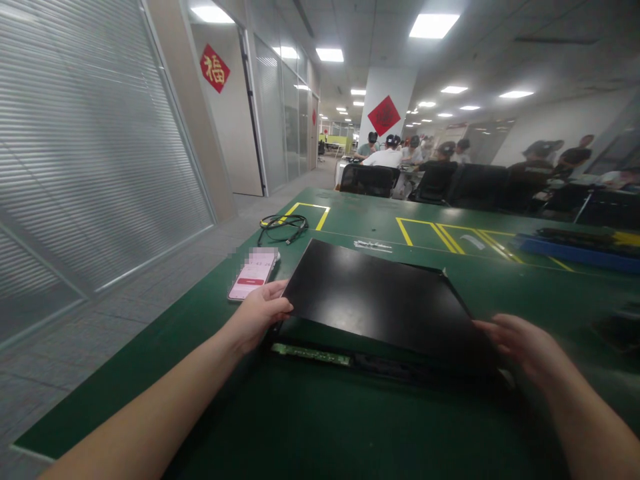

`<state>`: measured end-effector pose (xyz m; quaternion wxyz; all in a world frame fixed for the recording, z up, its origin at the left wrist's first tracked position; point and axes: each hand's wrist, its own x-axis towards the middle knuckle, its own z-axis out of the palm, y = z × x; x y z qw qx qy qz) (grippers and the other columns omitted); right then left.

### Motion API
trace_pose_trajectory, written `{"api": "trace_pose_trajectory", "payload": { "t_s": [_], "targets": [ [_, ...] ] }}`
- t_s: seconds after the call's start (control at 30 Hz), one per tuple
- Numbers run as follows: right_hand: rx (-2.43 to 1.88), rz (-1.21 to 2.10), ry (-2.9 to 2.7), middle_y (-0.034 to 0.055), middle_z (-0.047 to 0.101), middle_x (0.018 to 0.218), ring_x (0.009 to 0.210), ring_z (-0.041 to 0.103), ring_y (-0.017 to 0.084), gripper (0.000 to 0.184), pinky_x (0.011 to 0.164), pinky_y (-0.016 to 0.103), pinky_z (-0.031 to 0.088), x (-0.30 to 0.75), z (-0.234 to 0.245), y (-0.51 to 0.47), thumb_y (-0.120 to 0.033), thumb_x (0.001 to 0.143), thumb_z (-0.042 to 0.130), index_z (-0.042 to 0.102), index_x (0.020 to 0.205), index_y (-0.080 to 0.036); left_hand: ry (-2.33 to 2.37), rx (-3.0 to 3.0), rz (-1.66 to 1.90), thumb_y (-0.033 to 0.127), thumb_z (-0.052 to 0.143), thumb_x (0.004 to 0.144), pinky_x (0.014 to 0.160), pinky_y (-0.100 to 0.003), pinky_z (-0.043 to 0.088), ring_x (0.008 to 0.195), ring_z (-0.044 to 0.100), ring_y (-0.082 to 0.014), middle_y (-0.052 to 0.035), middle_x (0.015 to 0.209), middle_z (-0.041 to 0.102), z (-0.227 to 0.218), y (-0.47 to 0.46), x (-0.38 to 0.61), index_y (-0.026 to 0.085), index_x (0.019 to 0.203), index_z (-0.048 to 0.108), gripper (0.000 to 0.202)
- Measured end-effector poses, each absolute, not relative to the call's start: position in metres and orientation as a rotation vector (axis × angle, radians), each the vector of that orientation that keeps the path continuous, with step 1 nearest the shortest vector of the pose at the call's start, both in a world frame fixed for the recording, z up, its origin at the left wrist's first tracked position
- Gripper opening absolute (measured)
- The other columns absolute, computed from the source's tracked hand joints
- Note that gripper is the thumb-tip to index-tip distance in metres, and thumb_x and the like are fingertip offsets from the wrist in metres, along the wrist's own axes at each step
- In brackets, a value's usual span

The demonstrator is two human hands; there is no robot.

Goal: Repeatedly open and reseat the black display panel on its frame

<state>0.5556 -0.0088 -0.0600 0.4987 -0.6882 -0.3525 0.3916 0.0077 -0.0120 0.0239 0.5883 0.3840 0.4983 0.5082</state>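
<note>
A flat black display panel (pixel 370 293) is tilted above the green tabletop, its near edge raised. My left hand (pixel 263 310) is closed on its left edge, thumb on top. At the right edge, the fingers of my right hand (pixel 515 340) pinch the panel; this hand is slightly blurred. Beneath the near edge lies a narrow green circuit board (pixel 313 355), beside a dark strip that is hard to make out. The panel hides most of what is under it.
A phone (pixel 253 275) with a lit screen lies left of the panel, and a coiled black cable (pixel 283 228) lies behind it. A blue tray (pixel 570 253) with dark parts is at right. Yellow tape (pixel 425 223) marks the green table (pixel 210 287). Chairs and people are beyond.
</note>
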Motion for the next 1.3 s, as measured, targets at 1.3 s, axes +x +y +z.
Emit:
{"api": "trace_pose_trajectory", "payload": {
  "t_s": [1.3],
  "targets": [
    [-2.193, 0.463, -1.224, 0.0124, 0.087, 0.088, 0.085, 0.08, 0.036, 0.028, 0.071, 0.044, 0.058, 0.512, -0.029, -0.014, -0.052, 0.078, 0.073, 0.087, 0.084, -0.029, 1.32, 0.878, 1.076, 0.004, 0.09, 0.076, 0.06, -0.029, 0.064, 0.072, 0.085, -0.0251, -0.0058, 0.092, 0.092, 0.012, -0.011, 0.004, 0.02, 0.116, 0.077, 0.045]
  ]
}}
